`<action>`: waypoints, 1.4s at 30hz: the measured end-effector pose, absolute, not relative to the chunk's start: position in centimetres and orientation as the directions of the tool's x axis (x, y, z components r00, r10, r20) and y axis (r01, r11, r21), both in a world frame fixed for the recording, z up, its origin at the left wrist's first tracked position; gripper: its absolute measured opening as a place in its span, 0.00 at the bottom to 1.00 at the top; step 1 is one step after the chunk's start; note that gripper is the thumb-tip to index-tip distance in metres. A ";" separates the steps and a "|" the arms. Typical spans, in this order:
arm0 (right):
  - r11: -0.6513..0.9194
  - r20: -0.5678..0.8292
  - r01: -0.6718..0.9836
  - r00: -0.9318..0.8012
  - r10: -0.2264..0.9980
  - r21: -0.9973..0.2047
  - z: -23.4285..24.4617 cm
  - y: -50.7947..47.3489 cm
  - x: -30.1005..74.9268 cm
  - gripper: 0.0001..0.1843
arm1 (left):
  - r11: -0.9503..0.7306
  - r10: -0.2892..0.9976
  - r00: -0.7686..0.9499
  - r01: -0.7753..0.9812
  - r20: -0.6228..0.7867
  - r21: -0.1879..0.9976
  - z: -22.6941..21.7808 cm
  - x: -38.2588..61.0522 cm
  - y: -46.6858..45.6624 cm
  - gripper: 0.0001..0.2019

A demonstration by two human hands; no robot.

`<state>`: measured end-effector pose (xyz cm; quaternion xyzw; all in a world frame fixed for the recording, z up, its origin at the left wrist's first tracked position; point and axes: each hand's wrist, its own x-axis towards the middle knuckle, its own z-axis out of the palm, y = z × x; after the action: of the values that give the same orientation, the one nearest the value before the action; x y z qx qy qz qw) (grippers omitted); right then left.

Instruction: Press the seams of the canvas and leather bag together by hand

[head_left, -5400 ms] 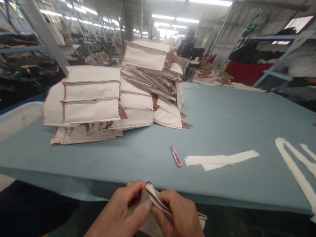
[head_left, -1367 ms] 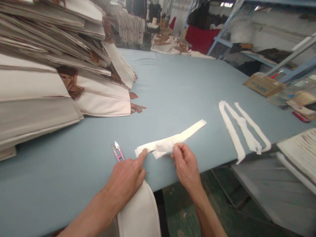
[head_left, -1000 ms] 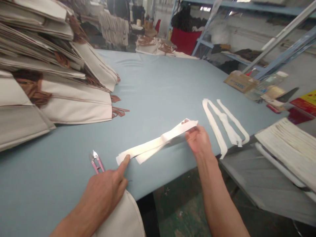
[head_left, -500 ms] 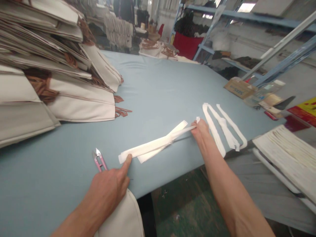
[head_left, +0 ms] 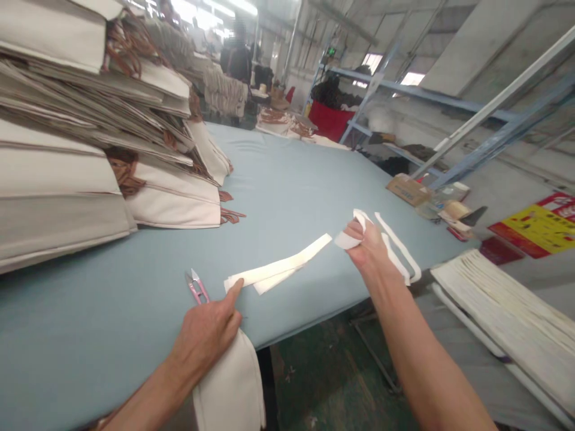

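Observation:
My left hand (head_left: 209, 329) rests on the table's near side, its index finger stretched out and pressing the left end of a flat cream fabric strip (head_left: 287, 263). A second strip lies partly under that one at an angle. Just beyond my left knuckles are pink-handled thread snips (head_left: 197, 287), blades pointing away. A cream fabric piece (head_left: 231, 383) hangs beneath my left wrist. My right hand (head_left: 366, 239), closed, grips a white fabric strip (head_left: 349, 239) that curls around the fingers. Behind my right hand lie more white strips (head_left: 399, 245), partly hidden by the wrist.
A tall stack of cream fabric pieces with brown ties (head_left: 166, 197) stands on the left of the blue-grey table (head_left: 287, 185). At the far right edge are a cardboard box (head_left: 408, 190) and small items. Folded cream fabric (head_left: 507, 311) lies beyond the right edge. A person stands far back.
My right hand has lifted one strip off the pair and carried it toward the loose strips at the right. My left finger stays on the strip end. The view has tilted up.

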<state>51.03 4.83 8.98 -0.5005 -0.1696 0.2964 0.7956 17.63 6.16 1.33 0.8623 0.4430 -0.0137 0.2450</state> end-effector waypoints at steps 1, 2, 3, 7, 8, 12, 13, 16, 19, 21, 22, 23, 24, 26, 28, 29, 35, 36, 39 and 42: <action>0.298 -0.067 -0.361 0.728 0.683 -0.884 9.1 4.8 48.8 0.11 | -0.464 0.760 0.609 0.752 -0.225 0.468 1.4 17.3 5.8 0.28; 0.273 -0.100 -0.418 0.682 0.724 -0.867 9.2 4.7 46.4 0.15 | -0.438 0.759 0.615 0.725 -0.213 0.531 1.6 16.9 5.1 0.26; 0.244 -0.130 -0.472 0.630 0.766 -0.847 9.4 4.5 43.8 0.19 | -0.409 0.754 0.625 0.689 -0.204 0.598 1.8 16.4 4.3 0.24; 0.102 -0.199 -0.628 0.390 0.899 -0.771 9.9 3.6 33.5 0.23 | -0.228 0.696 0.689 0.478 -0.201 0.848 2.3 14.9 0.2 0.17; 0.067 -0.206 -0.650 0.334 0.920 -0.757 10.0 3.3 31.3 0.23 | -0.144 0.680 0.700 0.422 -0.220 0.895 2.3 14.6 -0.6 0.16; -0.040 -0.211 -0.728 0.145 0.967 -0.684 9.7 2.0 24.5 0.24 | 0.191 0.690 0.682 0.149 -0.240 0.970 1.9 12.6 -2.2 0.28; -0.065 -0.219 -0.749 0.109 0.970 -0.659 9.5 1.6 23.2 0.24 | 0.246 0.715 0.662 0.063 -0.225 0.967 1.8 11.9 -2.3 0.28; -0.106 -0.260 -0.776 0.077 0.962 -0.622 8.7 0.6 20.4 0.26 | 0.316 0.803 0.571 -0.167 -0.169 0.934 1.6 9.6 -2.5 0.25; -0.077 -0.284 -0.747 0.154 0.946 -0.661 7.8 -0.4 18.8 0.28 | 0.346 0.852 0.501 -0.318 -0.153 0.883 1.3 7.8 -2.9 0.36; -0.065 -0.292 -0.708 0.204 0.934 -0.703 6.9 -1.0 18.1 0.29 | 0.406 0.859 0.473 -0.396 -0.196 0.824 0.9 7.1 -3.1 0.42; -0.071 -0.296 -0.683 0.219 0.930 -0.727 6.4 -1.3 17.9 0.30 | 0.435 0.858 0.462 -0.419 -0.225 0.797 0.7 6.8 -3.1 0.43; -0.081 -0.301 -0.657 0.229 0.926 -0.749 5.9 -1.6 17.7 0.32 | 0.458 0.856 0.450 -0.432 -0.254 0.777 0.6 6.7 -3.2 0.42; -0.095 -0.308 -0.630 0.238 0.921 -0.770 5.4 -1.9 17.5 0.34 | 0.469 0.856 0.437 -0.434 -0.276 0.769 0.4 6.5 -3.2 0.40; -0.116 -0.326 -0.584 0.267 0.907 -0.803 4.4 -2.6 17.1 0.36 | 0.471 0.863 0.405 -0.425 -0.302 0.773 0.3 6.2 -3.3 0.34; -0.112 -0.337 -0.569 0.308 0.890 -0.815 3.5 -3.2 16.7 0.36 | 0.463 0.871 0.375 -0.409 -0.318 0.786 0.3 5.7 -3.3 0.28; -0.102 -0.340 -0.575 0.324 0.883 -0.812 3.2 -3.5 16.5 0.35 | 0.457 0.875 0.362 -0.397 -0.322 0.796 0.4 5.3 -3.3 0.26; -0.120 -0.438 -0.651 0.352 0.827 -0.750 1.4 -5.5 18.2 0.32 | 0.322 0.929 0.249 -0.185 -0.273 0.928 0.8 2.0 -3.6 0.23; -0.126 -0.446 -0.623 0.390 0.806 -0.772 1.0 -5.9 19.2 0.33 | 0.270 0.942 0.234 -0.093 -0.242 0.958 1.0 1.4 -3.7 0.23; -0.194 -0.368 -0.338 0.591 0.718 -0.921 0.0 -6.9 23.0 0.35 | 0.096 0.963 0.231 0.185 -0.139 0.978 1.5 0.0 -3.9 0.21; -0.313 -0.073 0.211 0.713 0.697 -0.926 0.4 -7.6 25.0 0.30 | -0.063 0.966 0.257 0.326 -0.024 0.943 1.9 -0.4 -3.8 0.20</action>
<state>25.02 -7.57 0.38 -0.7740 -0.2935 0.2396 0.5073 -0.41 -3.84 1.91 0.6426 0.5025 0.3446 0.4645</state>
